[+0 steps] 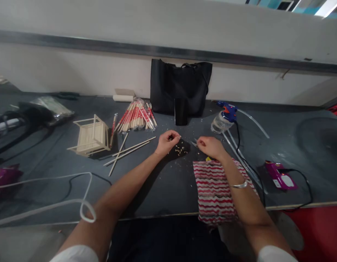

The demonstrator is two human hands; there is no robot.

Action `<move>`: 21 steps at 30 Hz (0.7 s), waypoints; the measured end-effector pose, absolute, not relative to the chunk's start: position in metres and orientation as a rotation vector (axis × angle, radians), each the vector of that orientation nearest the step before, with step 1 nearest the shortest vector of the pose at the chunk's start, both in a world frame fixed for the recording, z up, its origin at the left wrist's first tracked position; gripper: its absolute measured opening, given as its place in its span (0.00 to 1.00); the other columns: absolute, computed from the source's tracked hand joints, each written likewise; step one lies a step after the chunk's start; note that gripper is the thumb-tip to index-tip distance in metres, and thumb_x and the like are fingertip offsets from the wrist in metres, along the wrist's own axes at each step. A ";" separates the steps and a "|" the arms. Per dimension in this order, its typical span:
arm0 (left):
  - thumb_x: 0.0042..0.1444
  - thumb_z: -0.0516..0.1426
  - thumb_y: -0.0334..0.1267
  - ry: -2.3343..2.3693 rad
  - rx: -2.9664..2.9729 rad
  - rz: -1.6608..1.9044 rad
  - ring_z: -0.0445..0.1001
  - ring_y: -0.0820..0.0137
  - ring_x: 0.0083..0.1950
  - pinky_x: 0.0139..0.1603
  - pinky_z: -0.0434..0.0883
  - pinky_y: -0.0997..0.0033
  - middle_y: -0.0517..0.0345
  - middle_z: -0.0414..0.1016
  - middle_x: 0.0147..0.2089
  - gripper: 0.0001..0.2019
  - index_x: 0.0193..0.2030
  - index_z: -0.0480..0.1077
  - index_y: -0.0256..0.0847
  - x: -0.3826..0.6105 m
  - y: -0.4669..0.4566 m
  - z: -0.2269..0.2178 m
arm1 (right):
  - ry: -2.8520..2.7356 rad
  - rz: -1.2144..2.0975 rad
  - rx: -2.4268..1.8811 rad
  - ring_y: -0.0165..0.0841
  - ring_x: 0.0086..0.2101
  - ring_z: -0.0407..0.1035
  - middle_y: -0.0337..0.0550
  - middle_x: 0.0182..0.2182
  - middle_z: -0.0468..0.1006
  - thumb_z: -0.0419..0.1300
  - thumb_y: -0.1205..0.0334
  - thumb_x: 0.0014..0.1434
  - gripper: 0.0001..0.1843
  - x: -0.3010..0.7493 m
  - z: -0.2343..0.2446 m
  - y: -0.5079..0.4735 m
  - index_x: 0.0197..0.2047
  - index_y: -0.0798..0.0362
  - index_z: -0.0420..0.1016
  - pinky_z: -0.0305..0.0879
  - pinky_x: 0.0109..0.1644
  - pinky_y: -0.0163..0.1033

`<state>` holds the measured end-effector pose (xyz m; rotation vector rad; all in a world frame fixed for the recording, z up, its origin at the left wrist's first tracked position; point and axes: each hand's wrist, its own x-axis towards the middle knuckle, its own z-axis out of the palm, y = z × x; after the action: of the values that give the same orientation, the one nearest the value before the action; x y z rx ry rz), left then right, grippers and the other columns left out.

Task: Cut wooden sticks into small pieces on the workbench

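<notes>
My left hand [167,142] is closed in a pinch, with a tiny pale piece [180,137] showing at the fingertips. Just below it, several small cut bits of wood [181,149] lie scattered on the dark table. My right hand [210,146] is wrapped round a small tool with two pointed grey jaws [194,143], apart at the tips and aimed toward my left hand. Most of that tool is hidden in the palm, so I cannot tell scissors from pliers. A yellow bit [208,159] shows under the right hand, beside a striped cloth [213,189].
Loose sticks [128,149] and a wooden stick frame [93,136] lie left, near wrapped chopsticks [135,114]. Behind are a black bag [180,85] and phone [180,112]. A blue glue gun [227,111], clear glue sticks [246,163] and a purple corded box [280,176] are right.
</notes>
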<state>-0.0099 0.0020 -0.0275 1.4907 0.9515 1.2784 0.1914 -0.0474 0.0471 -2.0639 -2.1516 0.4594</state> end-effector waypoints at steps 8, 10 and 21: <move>0.43 0.67 0.44 0.888 1.204 1.299 0.64 0.76 0.24 0.28 0.64 0.74 0.64 0.70 0.21 0.11 0.25 0.73 0.40 -0.009 0.006 -0.028 | -2.327 0.545 -2.612 0.39 0.34 0.75 0.45 0.35 0.83 0.63 0.53 0.51 0.14 0.223 0.078 -0.072 0.41 0.47 0.75 0.56 0.29 0.37; 0.43 0.68 0.46 0.866 1.153 1.315 0.65 0.76 0.23 0.29 0.65 0.73 0.64 0.70 0.21 0.13 0.25 0.73 0.41 -0.009 0.006 -0.027 | -2.366 0.541 -2.530 0.39 0.36 0.76 0.44 0.39 0.83 0.64 0.53 0.50 0.21 0.222 0.079 -0.075 0.48 0.46 0.73 0.57 0.30 0.37; 0.42 0.69 0.47 0.786 0.877 1.341 0.76 0.73 0.28 0.36 0.74 0.71 0.65 0.73 0.23 0.16 0.27 0.69 0.41 -0.011 0.011 -0.024 | -2.458 0.425 -2.473 0.42 0.41 0.78 0.44 0.41 0.83 0.64 0.56 0.52 0.20 0.217 0.065 -0.071 0.50 0.45 0.73 0.56 0.31 0.37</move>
<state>-0.0114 0.0113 -0.0240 0.8768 0.7864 1.3411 0.2168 -0.0707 0.0647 -2.4727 -2.4580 0.4249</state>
